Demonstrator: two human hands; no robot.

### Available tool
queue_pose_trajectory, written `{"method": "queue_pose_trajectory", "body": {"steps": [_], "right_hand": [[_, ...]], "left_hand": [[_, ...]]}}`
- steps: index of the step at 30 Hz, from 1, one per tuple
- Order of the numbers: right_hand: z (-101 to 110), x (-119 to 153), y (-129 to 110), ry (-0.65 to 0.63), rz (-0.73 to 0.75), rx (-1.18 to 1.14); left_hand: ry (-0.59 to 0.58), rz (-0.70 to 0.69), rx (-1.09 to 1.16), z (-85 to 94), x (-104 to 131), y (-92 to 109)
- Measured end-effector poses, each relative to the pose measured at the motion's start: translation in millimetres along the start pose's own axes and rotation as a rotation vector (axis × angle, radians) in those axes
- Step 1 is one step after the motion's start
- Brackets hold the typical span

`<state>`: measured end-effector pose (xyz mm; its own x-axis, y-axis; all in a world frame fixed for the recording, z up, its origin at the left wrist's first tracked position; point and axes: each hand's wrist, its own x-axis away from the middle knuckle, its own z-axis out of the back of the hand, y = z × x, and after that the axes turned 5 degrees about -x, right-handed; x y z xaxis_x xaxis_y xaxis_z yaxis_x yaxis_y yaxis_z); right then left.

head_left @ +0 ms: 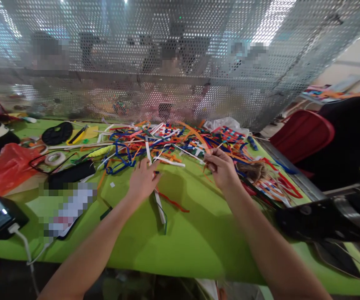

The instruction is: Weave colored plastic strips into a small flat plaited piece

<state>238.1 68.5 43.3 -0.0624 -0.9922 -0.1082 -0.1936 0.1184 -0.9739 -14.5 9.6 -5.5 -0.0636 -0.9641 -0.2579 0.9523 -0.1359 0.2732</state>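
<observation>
My left hand (142,180) lies over a white strip (159,208) on the green table, its fingers spread and pressing down near where several strips cross. Out from beneath it run a red strip (175,203) and a thin dark green strip (166,227). My right hand (220,166), fingers pinched together, grips an orange strip (195,132) that arcs up and back to the left. Behind both hands is a tangled heap of coloured strips (136,139), with woven checkered pieces (196,146) among them. The fingertips partly hide the strip ends.
A perforated metal screen (167,91) stands along the table's back, with people blurred behind it. Left are a tape roll (55,158), a cutter knife (78,135), a red plastic bag (7,168) and a cabled black device (1,216). A black metal arm (326,218) juts in at right.
</observation>
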Motion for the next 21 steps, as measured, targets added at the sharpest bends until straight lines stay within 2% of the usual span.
{"method": "queue_pose_trajectory", "body": {"steps": [2, 3, 6, 10, 13, 15, 17, 21], "right_hand": [[-10, 7, 6, -0.063, -0.023, 0.011], [-16, 12, 11, -0.106, -0.039, 0.034], [-32, 28, 25, -0.277, -0.082, 0.155], [-46, 46, 40, -0.473, -0.02, 0.418], [-44, 46, 45, -0.538, 0.086, 0.763], [-36, 37, 46, -0.497, 0.157, 0.987], [-23, 23, 45, -0.375, 0.218, 1.091], [8, -6, 38, -0.093, 0.247, 0.974]], "left_hand": [[0.092, -0.058, 0.138, 0.0, 0, 0], [0.103, -0.096, 0.239, -0.1, 0, 0], [0.044, -0.159, 0.607, -0.6, 1, 4], [-0.046, -0.066, 1.041, -0.2, 1, 11], [-0.021, 0.06, 1.252, 3.6, -4, 6], [0.078, 0.136, 1.344, 8.4, -8, -2], [0.185, 0.179, 1.414, 14.1, -12, -11], [0.291, 0.23, 1.46, 22.7, -16, -21]]}}
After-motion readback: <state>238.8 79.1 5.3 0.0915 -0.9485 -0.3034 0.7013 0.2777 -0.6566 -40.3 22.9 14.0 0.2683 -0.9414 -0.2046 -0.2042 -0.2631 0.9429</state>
